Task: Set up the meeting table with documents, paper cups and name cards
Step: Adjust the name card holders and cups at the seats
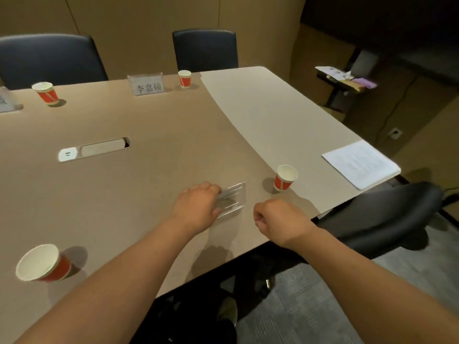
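Note:
My left hand [198, 204] grips a clear acrylic name card holder [233, 198] standing on the brown meeting table [149, 184] near its front edge. My right hand [278, 218] hovers just right of the holder, fingers curled, holding nothing. A red and white paper cup [285, 178] stands right of the holder. A stapled document [360, 163] lies at the table's right corner. Another cup [43, 264] stands at the near left. On the far side stand a name card [146, 84], a cup [185, 78] to its right and a cup [46, 93] to its left.
A second name card [6, 101] is cut off at the far left edge. A cable hatch [94, 148] sits in the table's middle. Dark chairs stand behind the far side [205, 49] [49, 59] and at the near right [387, 214]. A side stand with papers [345, 78] is at the back right.

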The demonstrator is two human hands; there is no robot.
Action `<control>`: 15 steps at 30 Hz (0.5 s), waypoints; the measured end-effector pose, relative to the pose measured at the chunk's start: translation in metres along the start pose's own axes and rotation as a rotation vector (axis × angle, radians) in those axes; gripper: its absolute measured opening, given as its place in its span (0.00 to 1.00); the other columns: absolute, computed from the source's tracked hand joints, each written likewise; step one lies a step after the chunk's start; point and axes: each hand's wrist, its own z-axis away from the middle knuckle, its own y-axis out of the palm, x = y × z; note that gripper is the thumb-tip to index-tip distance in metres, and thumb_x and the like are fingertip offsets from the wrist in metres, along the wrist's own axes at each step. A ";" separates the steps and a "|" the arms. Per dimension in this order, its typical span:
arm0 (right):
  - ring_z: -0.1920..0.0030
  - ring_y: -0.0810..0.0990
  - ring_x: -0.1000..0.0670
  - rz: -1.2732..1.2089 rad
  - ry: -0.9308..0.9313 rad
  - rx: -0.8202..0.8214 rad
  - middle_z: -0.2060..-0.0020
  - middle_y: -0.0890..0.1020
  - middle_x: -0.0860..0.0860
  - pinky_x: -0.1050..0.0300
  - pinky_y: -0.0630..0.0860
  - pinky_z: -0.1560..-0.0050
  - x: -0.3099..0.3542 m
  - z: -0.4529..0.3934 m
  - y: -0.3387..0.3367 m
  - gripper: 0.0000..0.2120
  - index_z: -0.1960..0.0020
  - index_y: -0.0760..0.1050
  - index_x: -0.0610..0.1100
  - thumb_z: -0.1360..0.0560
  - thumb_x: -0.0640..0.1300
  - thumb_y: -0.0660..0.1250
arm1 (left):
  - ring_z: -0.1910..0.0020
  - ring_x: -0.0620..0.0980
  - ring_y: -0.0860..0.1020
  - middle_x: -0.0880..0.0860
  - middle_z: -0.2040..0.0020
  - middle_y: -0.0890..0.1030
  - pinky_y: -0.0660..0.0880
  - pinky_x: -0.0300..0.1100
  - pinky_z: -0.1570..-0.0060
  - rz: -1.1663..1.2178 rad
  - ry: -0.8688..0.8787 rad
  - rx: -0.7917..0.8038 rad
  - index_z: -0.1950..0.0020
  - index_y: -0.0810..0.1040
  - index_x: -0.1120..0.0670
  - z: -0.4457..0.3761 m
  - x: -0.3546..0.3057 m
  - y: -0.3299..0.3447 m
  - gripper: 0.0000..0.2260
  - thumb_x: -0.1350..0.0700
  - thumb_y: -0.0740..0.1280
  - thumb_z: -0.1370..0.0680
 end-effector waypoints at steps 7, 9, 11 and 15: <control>0.41 0.75 0.43 0.125 0.055 0.007 0.39 0.75 0.47 0.50 0.74 0.47 -0.088 -0.081 -0.020 0.16 0.35 0.72 0.49 0.22 0.48 0.64 | 0.35 0.56 0.75 0.54 0.33 0.76 0.72 0.51 0.38 -0.019 -0.115 0.154 0.29 0.70 0.51 -0.105 -0.013 0.025 0.25 0.46 0.69 0.24; 0.35 0.71 0.43 0.182 0.070 0.006 0.34 0.72 0.47 0.48 0.72 0.40 -0.112 -0.100 -0.022 0.21 0.31 0.68 0.50 0.23 0.47 0.65 | 0.36 0.57 0.76 0.54 0.34 0.76 0.73 0.51 0.39 -0.025 -0.145 0.221 0.30 0.70 0.52 -0.124 -0.014 0.036 0.25 0.46 0.69 0.24; 0.29 0.65 0.42 0.215 0.094 0.024 0.27 0.66 0.46 0.46 0.69 0.34 -0.132 -0.116 -0.023 0.26 0.27 0.64 0.51 0.23 0.44 0.65 | 0.36 0.57 0.76 0.55 0.34 0.76 0.74 0.51 0.39 -0.010 -0.178 0.275 0.30 0.70 0.52 -0.134 -0.015 0.045 0.25 0.45 0.70 0.25; 0.21 0.48 0.36 0.272 0.105 0.140 0.20 0.49 0.47 0.38 0.56 0.24 -0.163 -0.147 -0.012 0.40 0.22 0.51 0.57 0.25 0.37 0.68 | 0.35 0.57 0.76 0.54 0.34 0.77 0.75 0.50 0.40 0.026 -0.236 0.359 0.31 0.70 0.51 -0.146 -0.017 0.063 0.25 0.44 0.70 0.25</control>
